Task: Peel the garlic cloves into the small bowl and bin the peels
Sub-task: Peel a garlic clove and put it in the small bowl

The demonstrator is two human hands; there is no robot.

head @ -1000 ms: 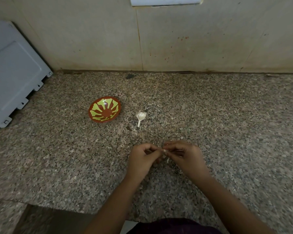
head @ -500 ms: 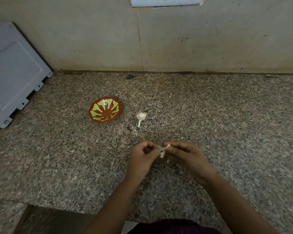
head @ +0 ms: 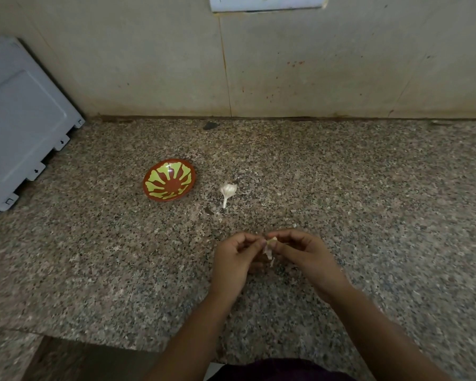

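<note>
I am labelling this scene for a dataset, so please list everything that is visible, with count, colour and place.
small bowl: 1, red-brown with yellow-green pattern, on the counter left of centre, nothing seen inside.
garlic bulb: 1, white, on the counter right of the bowl, apart from it.
garlic clove: 1, pale yellow, pinched between the two hands.
peel: 1 strip, white, hanging under the clove.
counter: 1, speckled grey-brown stone, lower view.
wall: 1, beige, stained, behind the counter.
grey panel: 1, light grey, far left.
left hand: 1, pinches the clove.
right hand: 1, pinches the clove.
</note>
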